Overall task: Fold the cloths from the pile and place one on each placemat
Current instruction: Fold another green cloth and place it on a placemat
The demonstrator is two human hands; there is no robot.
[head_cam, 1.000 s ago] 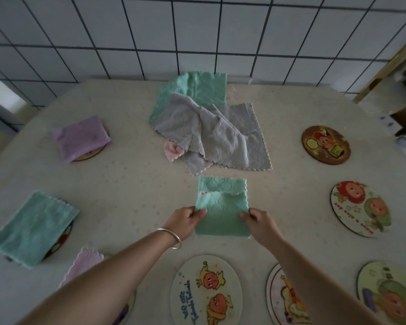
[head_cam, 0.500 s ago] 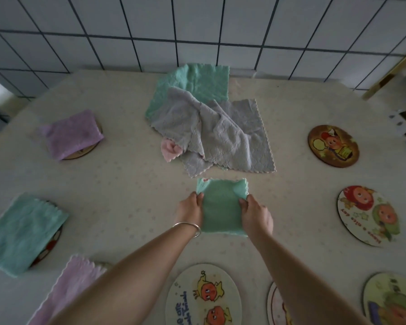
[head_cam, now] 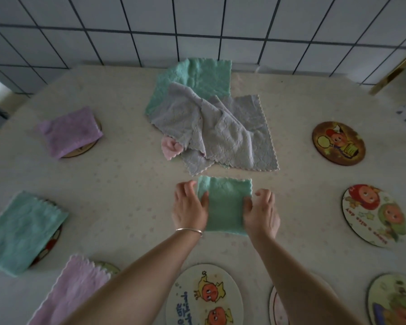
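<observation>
Folded green cloth (head_cam: 224, 205) flat mid-table (head_cam: 127, 184), near cloth pile (head_cam: 209, 123); left hand (head_cam: 189, 207) and right hand (head_cam: 261, 213) flank it, fingers relaxed, thumbs touching side edges

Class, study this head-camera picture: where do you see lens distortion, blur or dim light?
Head view: wide-angle bending curves the tiled wall grout lines and the table edge; the right hand looks slightly motion-blurred; light is dim and flat, no glare.
</observation>
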